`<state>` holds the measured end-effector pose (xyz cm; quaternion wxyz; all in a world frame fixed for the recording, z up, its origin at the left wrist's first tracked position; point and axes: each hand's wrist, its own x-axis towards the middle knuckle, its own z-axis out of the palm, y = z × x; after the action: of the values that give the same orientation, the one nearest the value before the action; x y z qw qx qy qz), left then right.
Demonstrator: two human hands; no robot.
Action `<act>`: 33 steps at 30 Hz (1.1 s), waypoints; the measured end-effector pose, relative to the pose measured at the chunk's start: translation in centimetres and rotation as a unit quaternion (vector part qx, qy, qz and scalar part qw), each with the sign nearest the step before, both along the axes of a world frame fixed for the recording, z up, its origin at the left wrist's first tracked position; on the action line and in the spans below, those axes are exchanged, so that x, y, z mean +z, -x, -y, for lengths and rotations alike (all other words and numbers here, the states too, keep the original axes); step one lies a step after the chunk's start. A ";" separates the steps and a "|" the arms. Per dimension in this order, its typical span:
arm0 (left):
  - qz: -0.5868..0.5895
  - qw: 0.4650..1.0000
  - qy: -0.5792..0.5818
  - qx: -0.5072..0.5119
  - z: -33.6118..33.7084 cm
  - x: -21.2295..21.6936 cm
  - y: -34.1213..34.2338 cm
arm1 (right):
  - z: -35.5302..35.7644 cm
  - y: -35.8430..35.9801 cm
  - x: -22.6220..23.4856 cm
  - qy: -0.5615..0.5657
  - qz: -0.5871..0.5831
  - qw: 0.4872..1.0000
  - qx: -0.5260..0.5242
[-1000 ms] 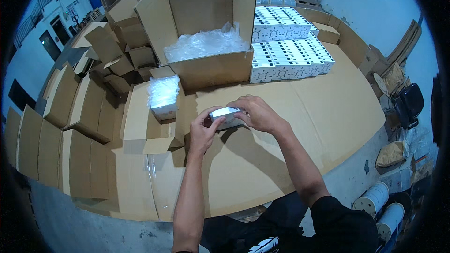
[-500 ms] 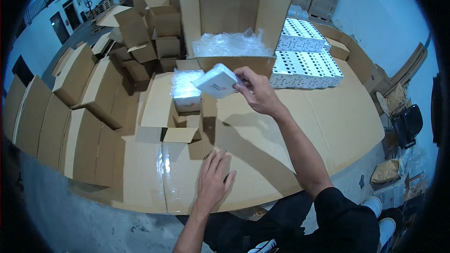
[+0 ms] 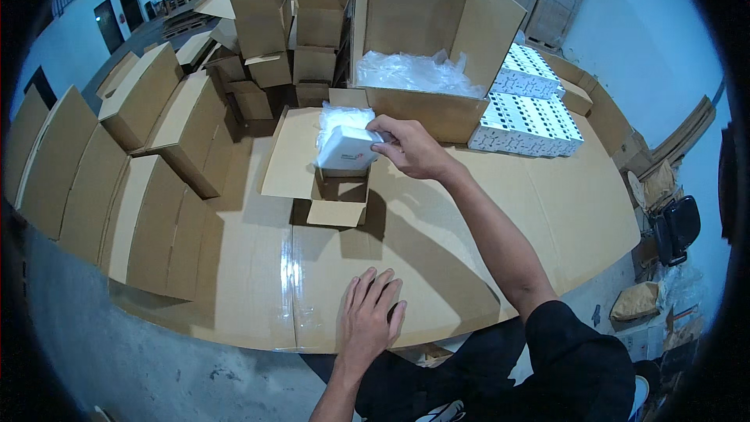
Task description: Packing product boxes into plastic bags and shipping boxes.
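A small white box [image 3: 348, 148] is pinched at its right end by my right hand [image 3: 408, 148]. It is held over an opened cardboard carton [image 3: 337, 213], whose flaps are spread. Clear plastic wrap [image 3: 341, 119] bunches up at the carton's far end, just behind the white box. What lies beneath the held box is partly hidden by it. Flat on the cardboard-covered table [image 3: 461, 227], nearer to me, rests my left hand [image 3: 370, 314], fingers stretched out and holding nothing.
A large open carton [image 3: 426, 113] with crumpled clear plastic [image 3: 418, 73] stands behind. To its right are stacked white patterned boxes [image 3: 525, 126]. Several open cartons [image 3: 181, 129] crowd the left side and the back. A black chair [image 3: 676, 230] stands beyond the table's right edge.
My right hand has brought the white box down and over the small carton, turning it more level. My left hand stays flat on the table. The whole view has shifted somewhat.
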<state>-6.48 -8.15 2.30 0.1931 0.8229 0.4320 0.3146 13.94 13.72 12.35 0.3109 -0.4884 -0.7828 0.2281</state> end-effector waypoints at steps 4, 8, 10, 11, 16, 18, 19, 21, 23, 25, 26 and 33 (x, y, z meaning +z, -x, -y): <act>-0.004 1.000 0.006 -0.003 -0.1 0.3 0.0 | -1.1 0.2 0.2 -0.072 0.070 0.991 0.085; -0.001 1.000 0.009 -0.003 -0.1 0.2 -0.1 | -1.4 1.3 -0.6 -0.113 0.171 0.975 0.086; 0.001 1.000 0.013 -0.001 -0.1 0.1 -0.1 | -1.4 1.9 -1.7 -0.138 0.178 0.972 0.060; 0.001 1.000 0.014 -0.003 -0.2 0.1 -0.1 | -1.3 2.3 -2.1 -0.163 0.186 0.968 0.033; -0.001 1.000 0.027 -0.005 -0.1 0.1 0.3 | -0.1 3.9 -2.4 -0.161 0.210 0.964 -0.001; -0.002 1.000 0.018 0.002 -0.1 0.0 0.4 | -0.2 4.2 -2.6 -0.176 0.234 0.956 -0.005; -0.002 1.000 0.017 -0.003 -0.1 0.0 0.3 | -0.4 4.2 -2.8 -0.192 0.248 0.950 -0.001; -0.005 1.000 0.014 -0.002 -0.3 0.1 0.1 | -0.6 3.9 -3.2 -0.246 0.235 0.940 0.000; -0.011 1.000 0.013 -0.016 -0.5 0.4 -0.5 | -1.0 3.4 -4.1 -0.270 0.244 0.931 -0.013; -0.018 0.999 0.011 -0.045 -0.7 0.5 -1.0 | -1.4 3.2 -5.2 -0.323 0.229 0.918 -0.024; -0.033 0.999 0.007 -0.035 -0.8 0.5 -1.2 | -1.6 3.2 -5.7 -0.354 0.211 0.911 -0.033; -0.128 0.990 0.021 -0.055 -3.0 -0.1 -4.4 | 1.7 -0.3 -4.0 -0.192 0.132 0.972 -0.042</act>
<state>-2.05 -5.13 2.19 0.1711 0.8746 0.4136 0.1866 14.28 11.97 8.32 0.3026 -0.4780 -0.8246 -0.0064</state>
